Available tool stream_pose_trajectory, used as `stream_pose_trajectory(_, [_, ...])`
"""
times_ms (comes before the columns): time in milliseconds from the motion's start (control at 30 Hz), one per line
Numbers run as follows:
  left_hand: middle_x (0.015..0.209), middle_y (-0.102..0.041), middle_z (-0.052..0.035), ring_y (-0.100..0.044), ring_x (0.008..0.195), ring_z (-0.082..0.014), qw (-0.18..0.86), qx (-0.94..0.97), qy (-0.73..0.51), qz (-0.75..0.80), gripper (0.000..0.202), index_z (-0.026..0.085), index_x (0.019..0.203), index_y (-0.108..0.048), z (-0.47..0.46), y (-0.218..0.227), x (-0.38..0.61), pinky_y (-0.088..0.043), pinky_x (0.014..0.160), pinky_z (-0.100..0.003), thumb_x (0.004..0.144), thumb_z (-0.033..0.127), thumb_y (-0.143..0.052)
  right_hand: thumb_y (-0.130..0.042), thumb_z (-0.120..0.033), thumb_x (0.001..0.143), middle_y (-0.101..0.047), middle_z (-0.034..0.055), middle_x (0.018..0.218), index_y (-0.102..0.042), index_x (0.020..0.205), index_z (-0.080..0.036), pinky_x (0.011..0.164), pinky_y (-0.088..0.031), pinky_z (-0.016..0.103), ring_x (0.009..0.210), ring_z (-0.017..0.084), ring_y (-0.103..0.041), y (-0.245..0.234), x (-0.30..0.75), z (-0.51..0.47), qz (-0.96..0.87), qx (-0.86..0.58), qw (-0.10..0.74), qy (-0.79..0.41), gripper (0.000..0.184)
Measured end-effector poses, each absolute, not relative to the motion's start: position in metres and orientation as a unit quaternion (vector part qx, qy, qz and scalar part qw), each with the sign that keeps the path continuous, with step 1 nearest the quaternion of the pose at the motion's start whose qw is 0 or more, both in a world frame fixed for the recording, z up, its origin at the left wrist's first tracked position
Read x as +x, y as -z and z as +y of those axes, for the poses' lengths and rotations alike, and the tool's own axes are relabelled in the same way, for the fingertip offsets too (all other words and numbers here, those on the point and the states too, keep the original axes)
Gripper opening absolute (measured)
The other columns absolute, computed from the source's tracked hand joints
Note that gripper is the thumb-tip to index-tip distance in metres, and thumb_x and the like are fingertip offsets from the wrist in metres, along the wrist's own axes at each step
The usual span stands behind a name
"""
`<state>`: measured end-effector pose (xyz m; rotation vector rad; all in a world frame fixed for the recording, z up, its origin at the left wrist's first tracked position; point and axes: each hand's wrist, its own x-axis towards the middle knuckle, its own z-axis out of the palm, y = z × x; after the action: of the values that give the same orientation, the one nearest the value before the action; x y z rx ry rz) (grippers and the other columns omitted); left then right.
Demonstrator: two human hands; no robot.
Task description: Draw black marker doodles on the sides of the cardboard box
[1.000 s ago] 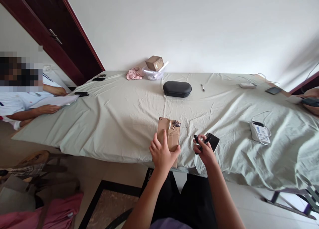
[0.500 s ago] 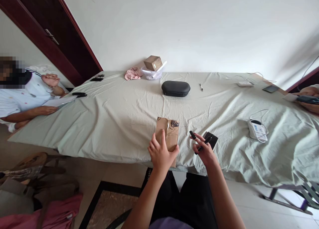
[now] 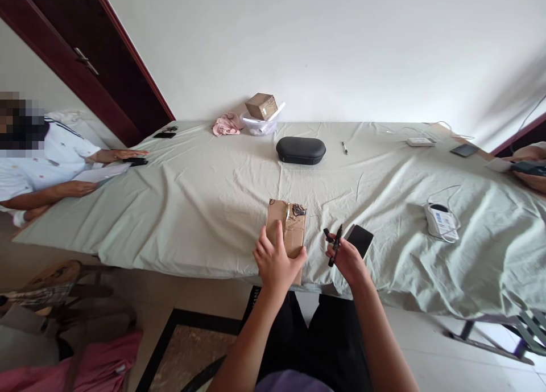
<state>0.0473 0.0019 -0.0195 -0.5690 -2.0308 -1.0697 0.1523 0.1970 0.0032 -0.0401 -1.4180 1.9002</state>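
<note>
A brown taped cardboard parcel (image 3: 289,224) lies near the front edge of the sheet-covered table (image 3: 205,204). My left hand (image 3: 276,259) rests on its near end, fingers spread flat. My right hand (image 3: 347,260) is closed round a black marker pen (image 3: 335,246), tip pointing up. The pen's black cap (image 3: 327,235) sits at my fingertips, apart from the pen. A black phone (image 3: 360,239) lies flat on the sheet just right of this hand.
A black oval case (image 3: 301,151), a small pen (image 3: 343,148), a pink cloth (image 3: 226,126) and a box on a plastic tub (image 3: 261,114) lie further back. A white device with cable (image 3: 439,221) is at the right. A person in white (image 3: 38,164) sits at the left end.
My right hand has drawn left off the phone and turned the pen upright, its cap now off. The person at the left lowered a hand onto the table. My left hand stays on the parcel.
</note>
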Motion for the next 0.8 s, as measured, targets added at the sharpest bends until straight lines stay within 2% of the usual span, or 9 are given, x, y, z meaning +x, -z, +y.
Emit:
stream_pose_trajectory(133, [0.153,-0.045,-0.0236,-0.056,0.124,-0.0415,0.379,-0.225,0.419,-0.794,0.090,0.022,0.160,-0.048,0.002,0.018,0.047,-0.050,0.096,-0.052,0.082,0.060,-0.071,-0.100,-0.042,0.065,-0.067,0.0066,0.104,-0.076,0.092,-0.016,0.067,-0.054,0.032,0.071,0.013,-0.059,0.000,0.152,0.198,-0.559,-0.045,0.391,-0.730,0.045])
stream_pose_trajectory(233, [0.153,-0.045,-0.0233,-0.055,0.125,-0.0414,0.377,-0.226,0.420,-0.794,0.090,0.022,0.161,-0.047,0.002,0.018,0.046,-0.050,0.097,-0.052,0.083,0.061,-0.070,-0.103,-0.039,0.059,-0.065,0.0038,0.096,-0.067,0.082,-0.016,0.066,-0.055,0.030,0.074,0.015,-0.063,0.000,0.151,0.198,-0.556,-0.063,0.392,-0.730,0.048])
stream_pose_trajectory(300, [0.153,-0.044,-0.0232,-0.055,0.126,-0.0414,0.377,-0.228,0.419,-0.794,0.089,0.022,0.161,-0.047,0.002,0.018,0.046,-0.050,0.097,-0.052,0.084,0.061,-0.069,-0.102,-0.038,0.061,-0.063,0.0013,0.088,-0.062,0.082,-0.017,0.058,-0.051,0.027,0.066,0.012,-0.060,0.000,0.150,0.198,-0.560,-0.057,0.394,-0.726,0.050])
stream_pose_trajectory(400, [0.153,-0.045,-0.0232,-0.055,0.125,-0.0412,0.378,-0.228,0.418,-0.794,0.089,0.022,0.160,-0.047,0.003,0.018,0.045,-0.050,0.097,-0.052,0.084,0.061,-0.069,-0.097,-0.044,0.063,-0.060,-0.0021,0.080,-0.055,0.086,-0.020,0.046,-0.037,0.023,0.052,0.008,-0.048,-0.001,0.147,0.198,-0.592,-0.060,0.401,-0.697,0.054])
stream_pose_trajectory(467, [0.153,-0.045,-0.0231,-0.055,0.124,-0.0407,0.377,-0.225,0.418,-0.795,0.089,0.022,0.160,-0.048,0.003,0.017,0.045,-0.050,0.097,-0.052,0.083,0.061,-0.071,-0.094,-0.049,0.064,-0.057,-0.0038,0.075,-0.049,0.085,-0.022,0.042,-0.031,0.022,0.046,0.006,-0.043,-0.001,0.145,0.201,-0.623,-0.078,0.410,-0.662,0.057])
stream_pose_trajectory(533, [0.153,-0.045,-0.0230,-0.056,0.123,-0.0404,0.376,-0.224,0.417,-0.797,0.089,0.022,0.159,-0.049,0.004,0.016,0.045,-0.050,0.096,-0.051,0.082,0.060,-0.072,-0.090,-0.053,0.064,-0.057,-0.0034,0.073,-0.046,0.084,-0.022,0.042,-0.029,0.023,0.045,0.007,-0.042,0.000,0.141,0.205,-0.646,-0.096,0.420,-0.630,0.057])
stream_pose_trajectory(600, [0.153,-0.046,-0.0230,-0.056,0.122,-0.0403,0.375,-0.223,0.416,-0.798,0.089,0.022,0.159,-0.049,0.003,0.014,0.045,-0.051,0.096,-0.051,0.082,0.060,-0.072,-0.087,-0.055,0.066,-0.057,-0.0027,0.068,-0.048,0.083,-0.022,0.043,-0.029,0.023,0.044,0.008,-0.041,0.001,0.137,0.213,-0.661,-0.114,0.430,-0.604,0.054])
stream_pose_trajectory(733, [0.152,-0.047,-0.0231,-0.057,0.122,-0.0406,0.367,-0.225,0.411,-0.804,0.088,0.022,0.159,-0.049,0.002,0.010,0.045,-0.051,0.096,-0.052,0.083,0.060,-0.071,-0.081,-0.055,0.066,-0.046,-0.0050,0.053,-0.055,0.078,-0.021,0.043,-0.030,0.025,0.044,0.011,-0.040,-0.001,0.125,0.235,-0.706,-0.171,0.452,-0.518,0.044])
stream_pose_trajectory(800, [0.152,-0.047,-0.0229,-0.057,0.123,-0.0408,0.361,-0.225,0.412,-0.806,0.087,0.022,0.159,-0.050,0.002,0.008,0.045,-0.051,0.096,-0.052,0.083,0.059,-0.071,-0.080,-0.050,0.065,-0.054,-0.0013,0.059,-0.062,0.079,-0.021,0.047,-0.035,0.027,0.048,0.014,-0.047,-0.006,0.119,0.246,-0.730,-0.204,0.461,-0.461,0.037])
